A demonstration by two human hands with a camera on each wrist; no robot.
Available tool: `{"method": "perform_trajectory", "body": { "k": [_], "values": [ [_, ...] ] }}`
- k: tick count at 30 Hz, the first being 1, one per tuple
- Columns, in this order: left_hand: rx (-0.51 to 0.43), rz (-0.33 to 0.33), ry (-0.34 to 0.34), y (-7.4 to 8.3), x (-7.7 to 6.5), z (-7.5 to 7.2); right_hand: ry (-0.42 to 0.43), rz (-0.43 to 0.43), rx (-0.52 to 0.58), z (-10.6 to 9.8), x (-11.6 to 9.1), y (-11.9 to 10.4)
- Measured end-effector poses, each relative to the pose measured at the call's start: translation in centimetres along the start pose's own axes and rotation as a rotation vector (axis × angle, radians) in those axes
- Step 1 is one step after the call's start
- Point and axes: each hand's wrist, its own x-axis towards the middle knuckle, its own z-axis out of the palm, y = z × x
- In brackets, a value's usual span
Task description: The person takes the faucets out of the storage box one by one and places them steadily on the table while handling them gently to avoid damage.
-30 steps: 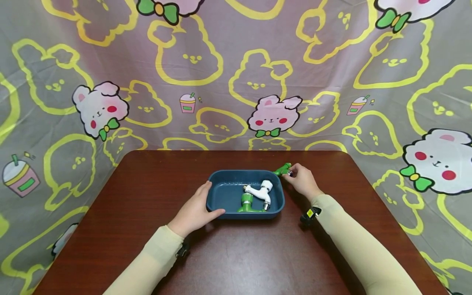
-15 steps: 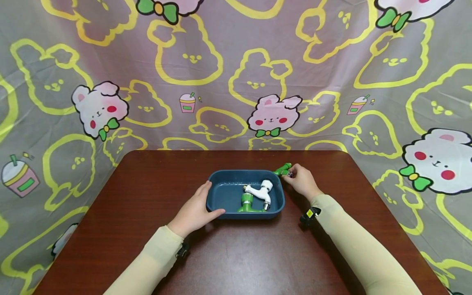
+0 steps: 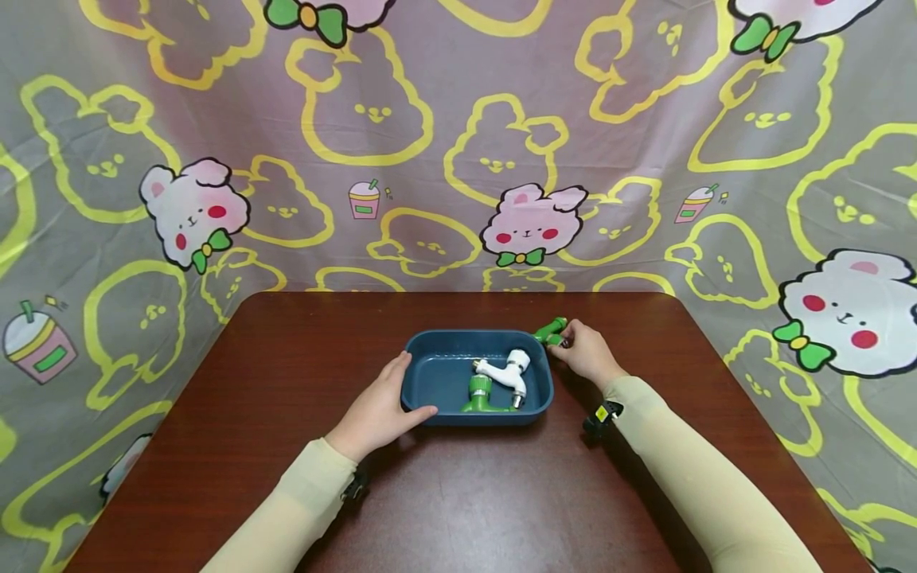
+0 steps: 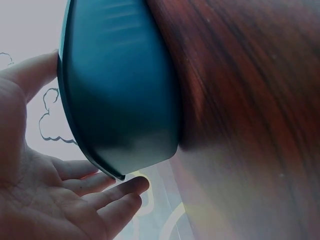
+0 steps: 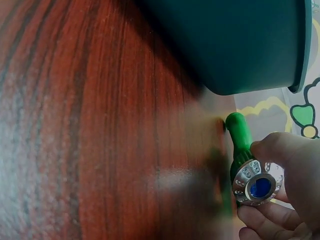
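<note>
A blue plastic basin [image 3: 494, 419] stands on the table. My left hand [image 3: 372, 410] rests against its left end, thumb at the near rim and fairly straight fingers along the side, as the left wrist view [image 4: 60, 200] also has it. Just past the basin's back right corner, my right hand [image 3: 591, 354] pinches a green faucet [image 3: 552, 329] between thumb and fingers. In the right wrist view that faucet [image 5: 241, 132] shows a silver knob with a blue centre. Inside the basin lie a white faucet [image 3: 512, 374] and another green faucet [image 3: 480, 390], partly hidden by the near wall.
The brown wooden table [image 3: 286, 358] reaches back to a patterned cloth [image 3: 430, 175] with cartoon bears and rabbits, which also hangs at both sides. A small dark camera [image 3: 604, 418] is strapped at the right wrist.
The green faucet in my right hand has turned slightly, and less of its silver part shows. My left hand, the basin and the faucets in it have stayed put.
</note>
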Motion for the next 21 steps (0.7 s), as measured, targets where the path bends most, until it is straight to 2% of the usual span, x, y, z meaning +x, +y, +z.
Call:
{"method": "perform_trajectory", "body": {
  "k": [6,21],
  "values": [
    [0.002,0.001,-0.001,0.08,-0.02,-0.01,-0.029,0.018,-0.008,0.00,-0.13,-0.14],
    [-0.009,-0.013,-0.006,0.06,0.02,0.04,-0.033,0.034,0.016,0.32,-0.04,0.06]
  ]
}}
